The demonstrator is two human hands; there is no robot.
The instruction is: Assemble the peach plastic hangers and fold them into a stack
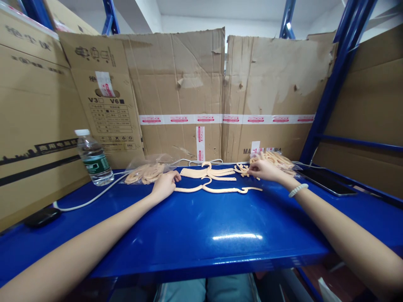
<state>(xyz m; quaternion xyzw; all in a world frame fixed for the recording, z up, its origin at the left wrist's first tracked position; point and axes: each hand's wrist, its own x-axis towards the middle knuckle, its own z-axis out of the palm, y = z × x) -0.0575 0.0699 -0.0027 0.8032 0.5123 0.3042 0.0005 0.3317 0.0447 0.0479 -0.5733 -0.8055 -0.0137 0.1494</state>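
Observation:
A beige hanger [220, 191] lies on the blue shelf top, with a small hooked end piece [244, 191] at its right tip. My left hand [165, 184] is curled over the hanger's left end, fingers closed. Behind it lies a stack of similar beige hangers [192, 172], their hooks pointing away from me. My right hand [264, 168] pinches at the edge of a small pile of beige hook-shaped pieces [241, 169]. What sits between its fingertips is too small to make out.
Clear plastic bags of beige parts lie at left [146, 173] and right [278, 160]. A water bottle [94, 161] stands at the left, near a white cable [91, 206] and a black device [42, 217]. A dark phone [329, 183] lies at right. Cardboard [176, 92] walls the back.

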